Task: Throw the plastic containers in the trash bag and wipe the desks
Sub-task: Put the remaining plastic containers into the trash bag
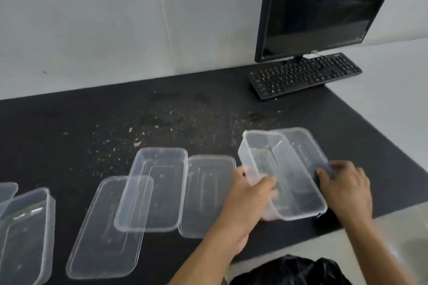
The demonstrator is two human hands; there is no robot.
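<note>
Broadly, our black desk (69, 118) carries a row of clear plastic boxes along its near edge, and a black trash bag (289, 271) sits below that edge, close to us. At the right we hold two boxes: a tilted container (259, 152) sits partly inside a lower container (301, 194), both see-through and seemingly empty. Our left hand (247, 199) curls round the tilted one's near wall; our right hand (345, 190) grips the lower one's right rim. Leftward lie a flat lid (206, 194), a middle container (159, 183) overlapping a second lid (99, 233), and a left container (23, 233). Crumbs (162, 127) speckle the desk behind them.
</note>
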